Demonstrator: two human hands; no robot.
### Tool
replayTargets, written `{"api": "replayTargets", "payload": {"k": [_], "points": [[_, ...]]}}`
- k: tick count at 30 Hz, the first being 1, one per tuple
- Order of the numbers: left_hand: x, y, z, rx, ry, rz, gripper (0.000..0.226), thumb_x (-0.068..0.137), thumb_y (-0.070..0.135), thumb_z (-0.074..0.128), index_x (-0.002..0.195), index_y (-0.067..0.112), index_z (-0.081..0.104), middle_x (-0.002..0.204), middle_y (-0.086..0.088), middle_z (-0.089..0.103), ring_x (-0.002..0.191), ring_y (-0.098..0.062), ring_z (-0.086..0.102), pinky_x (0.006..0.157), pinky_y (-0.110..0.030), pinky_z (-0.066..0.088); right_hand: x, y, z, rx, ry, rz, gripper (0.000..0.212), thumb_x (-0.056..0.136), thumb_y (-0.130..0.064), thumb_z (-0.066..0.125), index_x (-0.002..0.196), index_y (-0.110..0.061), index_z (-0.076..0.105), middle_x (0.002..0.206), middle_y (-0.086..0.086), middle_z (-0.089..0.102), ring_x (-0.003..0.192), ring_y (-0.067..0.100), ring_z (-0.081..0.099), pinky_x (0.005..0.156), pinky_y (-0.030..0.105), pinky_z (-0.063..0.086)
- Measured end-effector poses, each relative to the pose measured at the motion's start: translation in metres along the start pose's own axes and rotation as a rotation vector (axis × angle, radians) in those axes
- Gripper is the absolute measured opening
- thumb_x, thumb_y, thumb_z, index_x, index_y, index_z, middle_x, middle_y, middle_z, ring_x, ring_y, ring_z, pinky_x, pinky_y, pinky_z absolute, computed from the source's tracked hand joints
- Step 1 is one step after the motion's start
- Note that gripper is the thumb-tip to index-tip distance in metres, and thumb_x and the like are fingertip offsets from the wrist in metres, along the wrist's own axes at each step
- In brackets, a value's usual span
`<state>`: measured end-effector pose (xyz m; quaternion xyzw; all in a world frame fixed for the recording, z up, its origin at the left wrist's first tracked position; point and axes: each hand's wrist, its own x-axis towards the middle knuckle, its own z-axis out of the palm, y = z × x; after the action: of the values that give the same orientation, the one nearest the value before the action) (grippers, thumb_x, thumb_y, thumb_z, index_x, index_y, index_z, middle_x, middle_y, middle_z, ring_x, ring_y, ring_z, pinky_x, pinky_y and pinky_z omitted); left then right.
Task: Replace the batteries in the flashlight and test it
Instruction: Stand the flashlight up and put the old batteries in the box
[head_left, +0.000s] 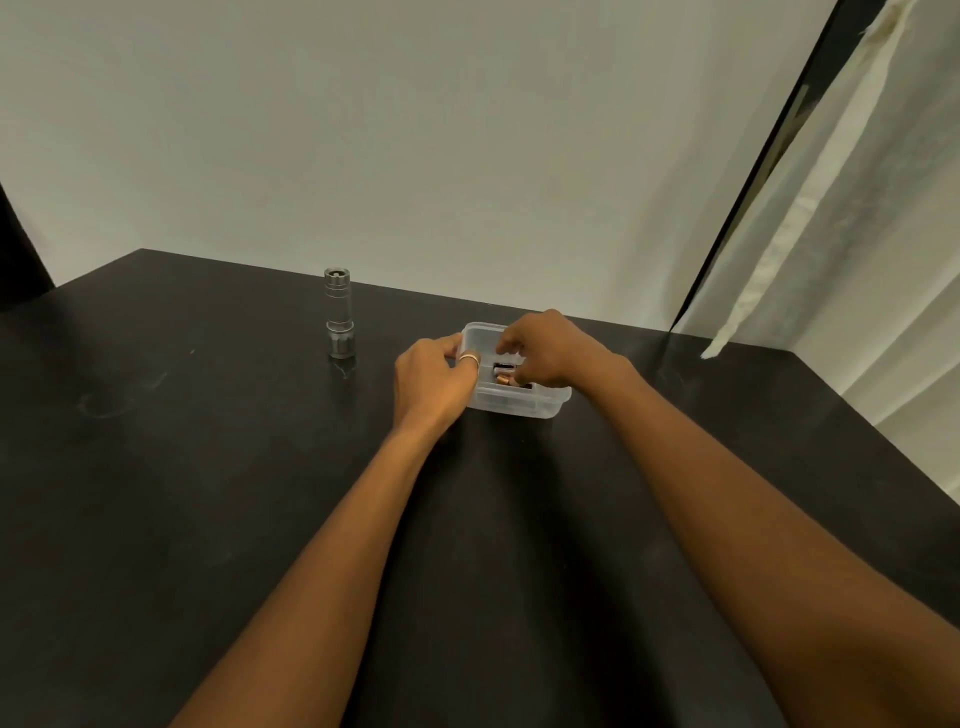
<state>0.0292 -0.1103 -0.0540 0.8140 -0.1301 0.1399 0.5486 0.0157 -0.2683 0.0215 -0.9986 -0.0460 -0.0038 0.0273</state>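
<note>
On the black desk (208, 467), the left hand (431, 379) grips the left end of a clear plastic container (519, 405), fingers curled over its rim. The right hand (550, 348) reaches in from above with fingers bent down among the copper-topped batteries (503, 375); I cannot tell whether they pinch one. The silver flashlight (340, 314) stands upright, apart to the container's left.

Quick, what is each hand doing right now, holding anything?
Left hand: grips the rim of the clear container.
Right hand: fingers down among the batteries; a grip cannot be told.
</note>
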Motion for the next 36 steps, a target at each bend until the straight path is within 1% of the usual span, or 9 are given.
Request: {"api": "replayTargets", "payload": {"k": [4, 8, 11, 21, 23, 26, 30, 33, 36], "points": [[-0.001, -0.001, 0.001, 0.001, 0.002, 0.012, 0.030, 0.097, 0.022, 0.062, 0.125, 0.021, 0.072, 0.098, 0.020, 0.060, 0.071, 0.008, 0.052, 0.047, 0.004, 0.036, 0.007, 0.007, -0.001, -0.039, -0.068, -0.039, 0.042, 0.090, -0.020, 0.078, 0.130, -0.015, 0.070, 0.126, 0.005, 0.071, 0.110, 0.023, 0.066, 0.096, 0.032, 0.050], [-0.001, -0.002, 0.000, 0.012, 0.005, 0.011, 0.027, 0.096, 0.024, 0.062, 0.121, 0.024, 0.075, 0.088, 0.023, 0.062, 0.070, 0.003, 0.058, 0.045, -0.002, 0.042, 0.010, 0.011, -0.002, -0.034, -0.045, -0.096, 0.026, 0.090, -0.017, 0.077, 0.116, -0.018, 0.078, 0.115, 0.000, 0.076, 0.101, 0.018, 0.068, 0.095, 0.036, 0.055], [-0.001, -0.001, -0.001, 0.027, -0.007, 0.010, 0.028, 0.096, 0.025, 0.061, 0.122, 0.026, 0.074, 0.078, 0.031, 0.054, 0.068, -0.005, 0.065, 0.045, -0.008, 0.046, 0.010, 0.014, 0.000, -0.029, -0.012, -0.122, 0.021, 0.092, -0.013, 0.074, 0.111, -0.017, 0.080, 0.110, 0.001, 0.077, 0.097, 0.017, 0.070, 0.095, 0.038, 0.057], [-0.001, 0.001, 0.000, 0.020, 0.000, 0.007, 0.026, 0.096, 0.023, 0.062, 0.119, 0.024, 0.074, 0.081, 0.026, 0.061, 0.053, -0.009, 0.066, 0.042, -0.007, 0.044, 0.005, 0.016, 0.001, -0.032, 0.016, -0.147, 0.022, 0.096, -0.013, 0.070, 0.116, -0.014, 0.078, 0.112, 0.003, 0.077, 0.097, 0.019, 0.070, 0.094, 0.035, 0.057], [0.000, -0.001, 0.001, 0.035, 0.000, 0.006, 0.026, 0.095, 0.023, 0.063, 0.119, 0.022, 0.074, 0.099, 0.011, 0.070, 0.064, -0.009, 0.067, 0.045, -0.008, 0.045, 0.003, 0.019, 0.001, -0.040, 0.027, -0.143, 0.021, 0.096, -0.013, 0.069, 0.115, -0.013, 0.078, 0.113, 0.004, 0.077, 0.097, 0.019, 0.070, 0.094, 0.036, 0.057], [0.001, 0.000, 0.001, 0.080, 0.029, -0.008, 0.036, 0.096, 0.033, 0.064, 0.129, 0.017, 0.068, 0.125, -0.004, 0.065, 0.098, -0.008, 0.056, 0.065, -0.006, 0.035, -0.005, 0.022, -0.002, -0.048, 0.080, -0.132, 0.021, 0.098, -0.010, 0.065, 0.114, -0.011, 0.077, 0.114, 0.006, 0.076, 0.099, 0.021, 0.069, 0.094, 0.037, 0.056], [-0.002, 0.012, -0.006, 0.168, 0.033, -0.007, 0.052, 0.098, 0.049, 0.057, 0.141, 0.021, 0.057, 0.135, -0.002, 0.058, 0.119, -0.021, 0.058, 0.081, -0.028, 0.041, -0.024, 0.022, -0.011, 0.035, 0.166, -0.073, 0.022, 0.101, -0.017, 0.060, 0.113, -0.010, 0.077, 0.110, 0.007, 0.076, 0.096, 0.022, 0.070, 0.090, 0.038, 0.058], [-0.013, 0.015, -0.013, 0.205, 0.018, 0.008, 0.038, 0.099, 0.042, 0.055, 0.131, 0.024, 0.063, 0.124, 0.000, 0.062, 0.107, -0.022, 0.062, 0.071, -0.024, 0.040, -0.045, 0.014, -0.017, 0.132, 0.188, -0.051, 0.031, 0.098, -0.040, 0.062, 0.108, -0.015, 0.078, 0.104, 0.002, 0.077, 0.092, 0.019, 0.069, 0.085, 0.039, 0.058], [-0.031, 0.015, -0.017, 0.199, -0.022, 0.024, 0.026, 0.099, 0.035, 0.053, 0.119, 0.027, 0.067, 0.111, 0.003, 0.067, 0.089, -0.014, 0.061, 0.059, -0.020, 0.040, -0.067, 0.001, -0.012, 0.088, -0.017, -0.056, 0.039, 0.093, -0.051, 0.065, 0.117, -0.023, 0.076, 0.111, -0.003, 0.073, 0.097, 0.019, 0.067, 0.086, 0.035, 0.054]]}}
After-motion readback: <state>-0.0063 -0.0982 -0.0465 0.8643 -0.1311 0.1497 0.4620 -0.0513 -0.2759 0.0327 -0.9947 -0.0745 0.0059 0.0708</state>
